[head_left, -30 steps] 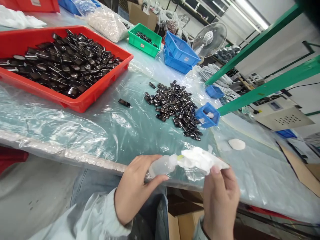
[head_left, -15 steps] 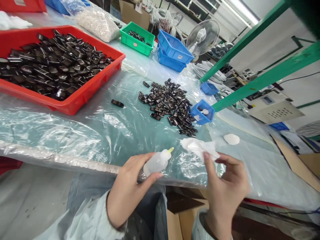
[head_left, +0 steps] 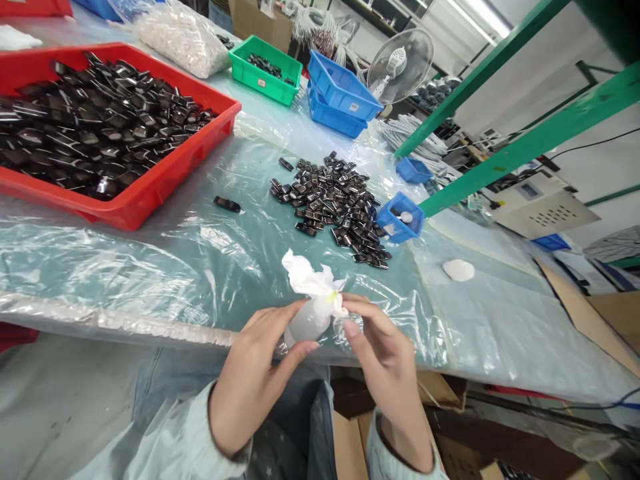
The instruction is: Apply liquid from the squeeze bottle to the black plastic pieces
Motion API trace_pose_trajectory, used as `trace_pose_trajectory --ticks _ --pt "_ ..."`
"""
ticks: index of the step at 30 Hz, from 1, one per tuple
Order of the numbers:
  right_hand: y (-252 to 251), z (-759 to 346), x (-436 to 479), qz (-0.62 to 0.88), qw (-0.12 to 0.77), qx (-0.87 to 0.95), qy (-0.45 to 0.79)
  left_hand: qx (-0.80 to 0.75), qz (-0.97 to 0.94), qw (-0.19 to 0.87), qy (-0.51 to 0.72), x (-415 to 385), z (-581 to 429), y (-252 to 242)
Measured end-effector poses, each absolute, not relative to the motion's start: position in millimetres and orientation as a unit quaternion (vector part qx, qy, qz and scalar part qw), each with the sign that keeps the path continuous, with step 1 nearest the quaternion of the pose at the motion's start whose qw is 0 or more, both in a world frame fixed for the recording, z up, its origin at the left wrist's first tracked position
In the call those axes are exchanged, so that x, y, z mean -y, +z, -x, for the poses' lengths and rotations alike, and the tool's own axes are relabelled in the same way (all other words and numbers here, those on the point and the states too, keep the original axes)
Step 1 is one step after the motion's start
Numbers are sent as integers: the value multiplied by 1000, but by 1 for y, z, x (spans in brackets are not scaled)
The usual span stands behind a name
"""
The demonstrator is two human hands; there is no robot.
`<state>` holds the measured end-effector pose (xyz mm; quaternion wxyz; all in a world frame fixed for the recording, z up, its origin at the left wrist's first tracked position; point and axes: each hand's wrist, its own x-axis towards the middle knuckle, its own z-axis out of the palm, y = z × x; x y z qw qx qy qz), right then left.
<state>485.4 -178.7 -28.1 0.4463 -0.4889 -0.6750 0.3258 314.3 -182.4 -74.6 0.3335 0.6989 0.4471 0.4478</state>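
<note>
The fingers of the left hand (head_left: 255, 383) are clasping a small translucent squeeze bottle (head_left: 306, 325), while the thumb and forefinger of the right hand (head_left: 387, 363) are pinching a crumpled white cloth (head_left: 310, 280) against its yellow nozzle (head_left: 331, 297), just above the near edge of the plastic-covered table (head_left: 200, 267). The step in hand looks like dosing the cloth at the tip, so a next move is calling for a gentle squeeze with the cloth kept tight on the nozzle. Farther out, a pile of small black parts (head_left: 330, 203) is lying beside a small blue bin (head_left: 400, 220).

Plastic-covered table (head_left: 210, 260); green beams (head_left: 525, 143); fan (head_left: 400, 60)
</note>
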Motion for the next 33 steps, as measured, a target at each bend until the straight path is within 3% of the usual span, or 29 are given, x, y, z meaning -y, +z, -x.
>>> trace_pose_trajectory --ticks 9,15,33 --pt "-39 -499 180 475 468 593 452 -424 -728 306 444 183 -317 -76" --pt "-37 -505 180 474 464 587 464 -408 -758 209 464 184 -321 -75" --pt "-27 -493 210 555 446 613 344 -417 -765 110 479 192 -330 -76"
